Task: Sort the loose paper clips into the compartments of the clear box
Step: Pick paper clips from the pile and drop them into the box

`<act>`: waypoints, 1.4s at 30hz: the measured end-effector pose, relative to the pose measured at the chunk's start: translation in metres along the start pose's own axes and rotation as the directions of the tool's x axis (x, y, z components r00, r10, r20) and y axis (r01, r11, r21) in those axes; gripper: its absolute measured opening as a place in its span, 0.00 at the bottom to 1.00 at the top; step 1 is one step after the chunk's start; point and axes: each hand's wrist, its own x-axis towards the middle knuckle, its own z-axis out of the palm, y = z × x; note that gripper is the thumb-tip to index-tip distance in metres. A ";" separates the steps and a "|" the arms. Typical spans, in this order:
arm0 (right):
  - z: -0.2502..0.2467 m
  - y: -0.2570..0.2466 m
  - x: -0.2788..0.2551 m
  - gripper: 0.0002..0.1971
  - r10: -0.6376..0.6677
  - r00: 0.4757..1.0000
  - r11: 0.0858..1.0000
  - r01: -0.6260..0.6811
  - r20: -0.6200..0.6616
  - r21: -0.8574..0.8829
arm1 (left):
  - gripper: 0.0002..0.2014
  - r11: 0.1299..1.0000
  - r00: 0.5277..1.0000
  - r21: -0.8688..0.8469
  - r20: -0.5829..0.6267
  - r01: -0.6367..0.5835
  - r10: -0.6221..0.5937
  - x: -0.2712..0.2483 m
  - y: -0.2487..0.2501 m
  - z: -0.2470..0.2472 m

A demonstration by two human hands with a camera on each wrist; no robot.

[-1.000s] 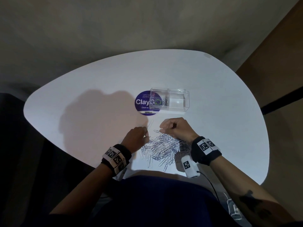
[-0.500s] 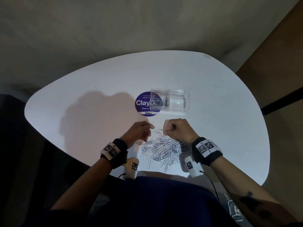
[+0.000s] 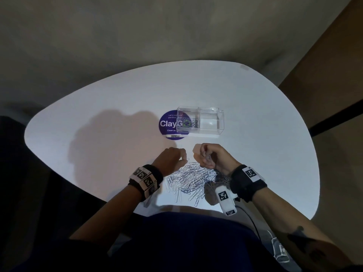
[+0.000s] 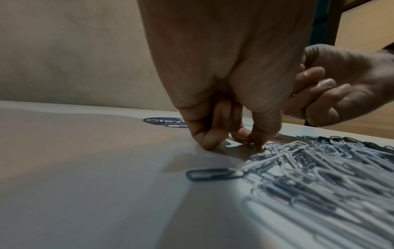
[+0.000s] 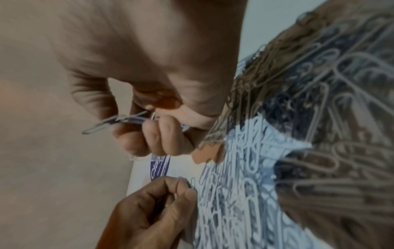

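A heap of loose silver paper clips (image 3: 193, 179) lies on the white table (image 3: 117, 107) near its front edge. My left hand (image 3: 175, 158) is at the heap's far left corner, thumb and forefinger pinching a clip (image 4: 254, 146) against the table. My right hand (image 3: 208, 157) hovers over the heap's far right side, its curled fingers gripping a small bundle of clips (image 5: 119, 122). The clear box (image 3: 200, 123) stands beyond both hands; its left compartment holds some clips and its right one looks bare.
A round dark-blue sticker (image 3: 170, 124) with white lettering lies flat under the box's left end. A white tagged device (image 3: 225, 200) with a cable hangs below my right wrist at the table's front edge. Wooden panelling stands to the right.
My left hand has come back down to the heap's far left corner and pinches a clip. My right hand has lifted slightly, still gripping its clips.
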 end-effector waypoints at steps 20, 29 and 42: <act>-0.008 0.022 0.013 0.10 -0.256 0.966 0.081 0.035 0.013 -0.996 | 0.15 0.999 0.997 -0.002 -0.068 0.046 -0.046 -0.013 0.003 -0.003; -0.008 0.019 0.017 0.06 -0.196 0.980 0.111 0.040 0.018 -0.993 | 0.12 0.996 0.985 0.039 -0.153 0.083 -0.076 -0.013 0.001 0.000; -0.013 -0.001 0.000 0.14 -0.169 0.948 0.844 -0.002 -0.269 -0.536 | 0.04 0.990 0.990 -0.035 0.023 0.139 -0.138 -0.012 -0.003 0.001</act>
